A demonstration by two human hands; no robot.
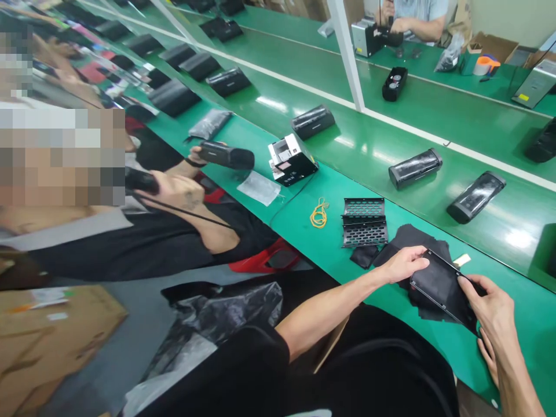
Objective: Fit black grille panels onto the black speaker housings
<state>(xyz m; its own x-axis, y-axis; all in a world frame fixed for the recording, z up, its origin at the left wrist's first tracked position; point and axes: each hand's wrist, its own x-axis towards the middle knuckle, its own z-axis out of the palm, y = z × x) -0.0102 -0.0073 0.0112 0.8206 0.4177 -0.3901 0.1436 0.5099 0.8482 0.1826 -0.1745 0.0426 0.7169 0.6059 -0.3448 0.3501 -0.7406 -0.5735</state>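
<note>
Both my hands hold a flat black rectangular panel [441,285] over the near edge of the green bench [304,231]. My left hand [406,263] grips its upper left end. My right hand [493,313] grips its lower right end. Under the panel lies a pile of black cloth pieces [408,237]. Two black perforated grilles [364,223] lie just left of the cloth. A loop of yellow rubber bands [319,213] rests further left.
Black speaker bodies [414,168] [475,196] lie on the green conveyor beyond. A person at my left holds a black speaker [228,155] beside a small black box [290,159]. Another person sits across the line [412,20]. Cardboard box [52,330] stands on the floor.
</note>
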